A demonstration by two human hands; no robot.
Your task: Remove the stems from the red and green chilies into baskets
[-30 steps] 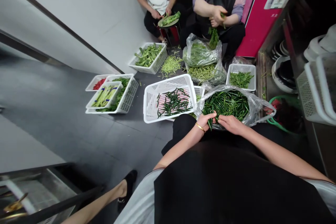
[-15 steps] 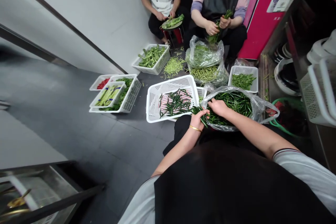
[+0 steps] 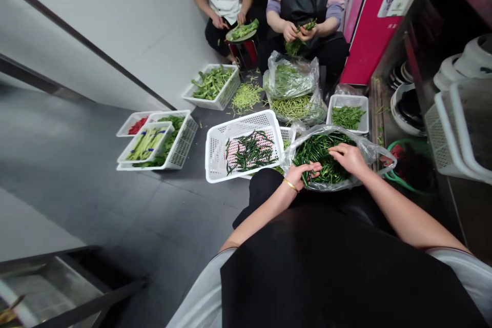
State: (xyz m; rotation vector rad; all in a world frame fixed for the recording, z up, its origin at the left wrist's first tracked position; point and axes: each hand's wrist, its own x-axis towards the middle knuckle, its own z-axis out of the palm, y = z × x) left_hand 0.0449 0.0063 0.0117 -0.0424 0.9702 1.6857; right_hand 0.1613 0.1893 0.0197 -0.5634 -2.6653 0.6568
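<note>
A clear plastic bag [image 3: 374, 156] full of dark green chili peppers [image 3: 323, 151] lies open in front of my lap. My left hand [image 3: 303, 174], with a gold bracelet at the wrist, is at the bag's left side, its fingers curled around several green peppers. Over the right part of the peppers is my right hand [image 3: 347, 158], thumb and fingertips pinched together; what they hold is too small to make out. Left of the bag stands a white basket [image 3: 215, 156] with loose green peppers spread on its bottom.
White baskets of greens [image 3: 185, 141] stand at the left, another [image 3: 226, 93] farther back. Two people sit opposite, handling greens, behind plastic bags [image 3: 294, 79]. A small basket [image 3: 348, 128], a green basket [image 3: 388, 177] and a shelf are at the right.
My right hand has moved right across the peppers, away from my left hand. My left hand has shifted from the white basket's edge to over the bag. The view has moved slightly.
</note>
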